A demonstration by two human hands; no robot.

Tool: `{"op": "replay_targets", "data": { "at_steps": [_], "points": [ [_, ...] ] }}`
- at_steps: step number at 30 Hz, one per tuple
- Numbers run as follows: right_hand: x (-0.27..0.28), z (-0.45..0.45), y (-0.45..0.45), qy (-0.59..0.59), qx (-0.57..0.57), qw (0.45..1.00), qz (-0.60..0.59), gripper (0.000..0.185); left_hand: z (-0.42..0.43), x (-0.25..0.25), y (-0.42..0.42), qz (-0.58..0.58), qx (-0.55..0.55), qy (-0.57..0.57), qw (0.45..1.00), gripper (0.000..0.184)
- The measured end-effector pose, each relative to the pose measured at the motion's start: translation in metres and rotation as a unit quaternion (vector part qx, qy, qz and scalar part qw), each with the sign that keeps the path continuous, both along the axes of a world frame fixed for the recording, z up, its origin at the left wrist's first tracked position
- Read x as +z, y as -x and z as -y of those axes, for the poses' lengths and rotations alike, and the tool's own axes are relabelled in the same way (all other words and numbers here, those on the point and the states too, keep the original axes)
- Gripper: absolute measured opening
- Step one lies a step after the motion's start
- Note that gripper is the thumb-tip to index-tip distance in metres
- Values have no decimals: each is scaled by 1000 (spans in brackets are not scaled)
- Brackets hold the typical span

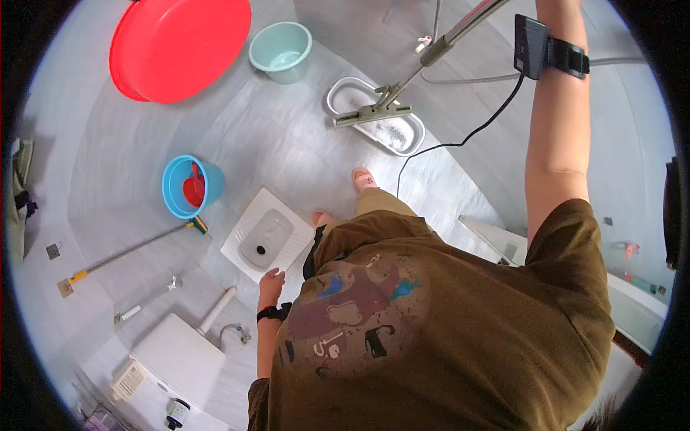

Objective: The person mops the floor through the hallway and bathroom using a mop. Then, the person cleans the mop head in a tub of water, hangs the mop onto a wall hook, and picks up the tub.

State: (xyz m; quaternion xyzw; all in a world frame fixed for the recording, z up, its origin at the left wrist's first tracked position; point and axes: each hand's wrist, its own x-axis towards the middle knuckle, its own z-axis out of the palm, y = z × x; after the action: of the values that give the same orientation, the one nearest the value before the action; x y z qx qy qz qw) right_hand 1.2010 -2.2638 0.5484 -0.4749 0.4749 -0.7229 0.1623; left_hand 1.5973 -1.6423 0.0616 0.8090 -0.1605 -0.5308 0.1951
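A flat-headed mop [372, 113] lies across a white oval basin [413, 146] that holds foamy water. Its metal handle slants up and out past the top edge. My right arm reaches up on the right side, and the hand is beyond the frame, so its hold is hidden. My left hand [271, 284] hangs low beside my body with its fingers curled in and nothing visible in them. Nearest to it is the white squat toilet [237, 241] set in the floor.
A large red tub [183, 47] and a pale green basin [282, 50] are at the top left. A blue bucket [172, 188] holds a red scoop [193, 191]. A yellow-ended broom [136, 250] leans by the wall above a white cistern [176, 359]. A black cable [480, 129] hangs from my right wrist.
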Motion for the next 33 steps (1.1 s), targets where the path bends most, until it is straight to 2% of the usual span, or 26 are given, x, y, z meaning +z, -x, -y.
{"op": "replay_targets", "data": {
  "at_steps": [2, 4, 5, 8, 10, 11, 14, 15, 16, 18, 20, 21, 22, 23, 24, 26, 27, 29, 31, 33],
  "points": [
    [-6, -6, 8, 14, 47, 999, -22, 35, 29, 15, -7, 24, -41, 10, 999, 47],
    [-10, -11, 7, 59, 24, 998, 2, 33, 51, 24, -14, 76, -123, 41, 989, 46],
    [-12, -14, 6, 104, 4, 994, 26, 32, 62, 28, -19, 147, -231, 54, 960, 45],
    [-16, -52, 0, 39, -24, 999, 28, 31, 99, 35, -21, 138, -259, 86, 952, 45],
    [-30, -46, 2, 86, 6, 995, 56, 31, 144, 64, -4, 132, -278, 111, 945, 46],
    [-37, -70, -12, 23, 2, 999, 24, 31, 166, 73, 5, 114, -279, 130, 944, 46],
    [-73, -88, -49, 29, 24, 999, 20, 30, 236, 122, 48, 182, -386, 273, 862, 42],
    [-82, -100, -59, 8, 101, 995, 19, 30, 257, 135, 64, 193, -420, 311, 831, 42],
    [-87, -110, -81, 18, 68, 997, 35, 28, 279, 161, 84, 184, -437, 340, 812, 41],
    [-106, -125, -107, -19, 143, 989, 19, 27, 314, 207, 124, 172, -464, 368, 787, 39],
    [-125, -140, -143, 2, 222, 975, -7, 25, 337, 230, 152, 233, -569, 412, 673, 39],
    [-136, -153, -161, 5, 202, 975, -94, 28, 342, 217, 159, 143, -504, 485, 700, 40],
    [-147, -167, -179, 14, 178, 968, -177, 31, 349, 218, 159, 222, -543, 503, 636, 40],
    [-156, -181, -198, 34, 228, 952, -202, 37, 357, 219, 159, 307, -568, 519, 561, 42],
    [-160, -196, -213, 40, 231, 943, -235, 38, 364, 220, 159, 387, -576, 533, 484, 43],
    [-162, -219, -232, 53, 258, 919, -295, 37, 383, 201, 152, 589, -617, 291, 433, 37],
    [-164, -228, -236, 60, 279, 903, -321, 37, 387, 200, 152, 587, -622, 290, 430, 37],
    [-174, -249, -238, 113, 383, 839, -369, 31, 386, 198, 150, 534, -556, 83, 631, 27],
    [-200, -278, -242, 186, 442, 801, -359, 25, 372, 201, 120, 419, -640, -14, 644, 20],
    [-227, -297, -239, 134, 493, 791, -336, 20, 348, 180, 92, 393, -604, -36, 693, 18]
  ]
}}
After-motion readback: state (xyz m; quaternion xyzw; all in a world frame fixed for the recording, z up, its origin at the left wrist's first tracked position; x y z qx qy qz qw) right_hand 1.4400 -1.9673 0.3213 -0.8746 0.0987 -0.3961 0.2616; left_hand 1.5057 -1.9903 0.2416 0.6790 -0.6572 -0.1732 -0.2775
